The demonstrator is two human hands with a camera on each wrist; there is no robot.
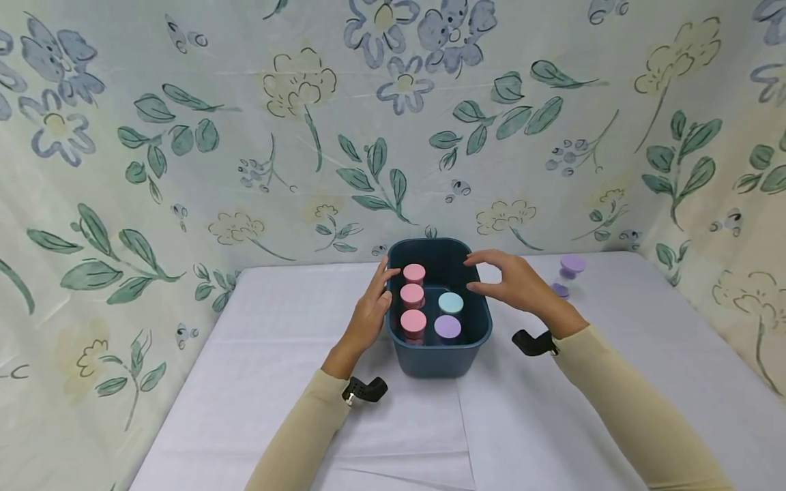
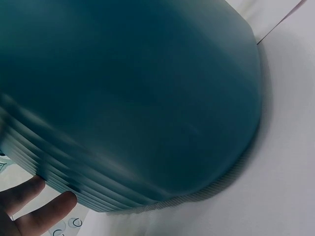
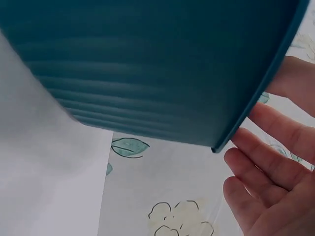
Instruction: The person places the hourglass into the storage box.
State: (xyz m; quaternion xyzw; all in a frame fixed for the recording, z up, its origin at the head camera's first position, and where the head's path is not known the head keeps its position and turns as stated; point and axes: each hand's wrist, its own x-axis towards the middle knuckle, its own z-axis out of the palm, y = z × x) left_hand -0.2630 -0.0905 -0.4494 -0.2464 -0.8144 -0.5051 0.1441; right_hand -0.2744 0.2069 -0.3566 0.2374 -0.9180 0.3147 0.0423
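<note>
A dark teal bin (image 1: 439, 361) stands on the table between both hands. Inside, pink-capped pieces (image 1: 413, 295) form a row along the left, with a light-blue-capped piece (image 1: 451, 303) and a purple-capped piece (image 1: 447, 326) to their right. My left hand (image 1: 367, 315) lies along the bin's left side, its fingers nearly straight at the rim; in the left wrist view two fingertips (image 2: 54, 211) are against the ribbed wall. At the right rim is my right hand (image 1: 512, 281), thumb and fingers spread apart with nothing between them. Its fingers (image 3: 266, 157) show beside the rim in the right wrist view.
To the right of the bin, a piece with two purple caps and a clear middle (image 1: 571, 266) stands on the white-covered table (image 1: 295, 327). A floral cloth (image 1: 245, 191) hangs behind the table and along its sides.
</note>
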